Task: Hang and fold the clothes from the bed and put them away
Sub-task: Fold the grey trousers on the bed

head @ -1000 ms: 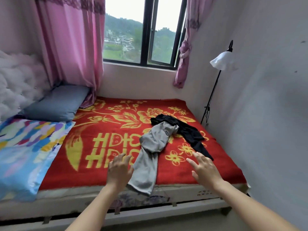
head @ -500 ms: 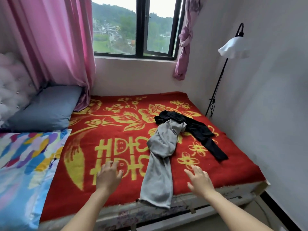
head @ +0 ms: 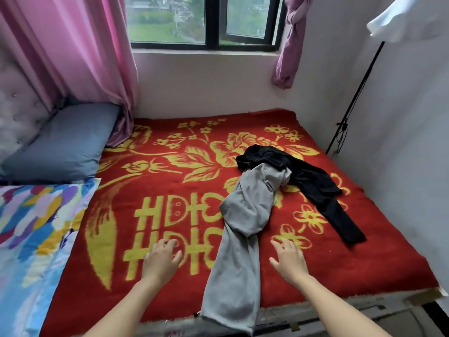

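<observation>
Hands flank the grey garment, both spread and empty — its length runs near to far, right hand closer than left hand.

Soft daylight from the window; wide-angle bending and blur at the edges.

grey garment, black garment, red-and-yellow floral blanket

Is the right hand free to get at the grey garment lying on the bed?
Probably yes: the right hand is open just beside the grey garment, with only bare blanket between them.
</observation>
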The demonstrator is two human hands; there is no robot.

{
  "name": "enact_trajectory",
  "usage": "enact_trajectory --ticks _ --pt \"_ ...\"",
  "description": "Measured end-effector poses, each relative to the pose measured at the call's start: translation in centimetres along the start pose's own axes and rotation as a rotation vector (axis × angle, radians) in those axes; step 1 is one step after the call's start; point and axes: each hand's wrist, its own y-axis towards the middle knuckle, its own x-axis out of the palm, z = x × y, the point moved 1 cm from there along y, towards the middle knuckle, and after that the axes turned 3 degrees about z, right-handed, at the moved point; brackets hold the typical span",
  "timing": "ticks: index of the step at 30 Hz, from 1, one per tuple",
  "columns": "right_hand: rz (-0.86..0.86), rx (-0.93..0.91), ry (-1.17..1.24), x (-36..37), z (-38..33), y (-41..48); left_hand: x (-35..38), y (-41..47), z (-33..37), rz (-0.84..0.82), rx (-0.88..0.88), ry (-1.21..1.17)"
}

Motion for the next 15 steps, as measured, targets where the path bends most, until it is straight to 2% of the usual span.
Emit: enact_trajectory --ticks 7,10,15 --pt "-0.154 0.002 0.122 3.2 0.7 11.7 3.9 6.4 4.4 -0.181 -0.126 0.032" --pt "-0.202 0.005 0.179 4.1 1.5 15.9 4.8 8.7 5.4 -0.247 -0.126 0.090" --pt "-0.298 0.121 0.380 5.6 1.4 22.9 5.3 13.2 6.4 -0.286 -0.123 0.129"
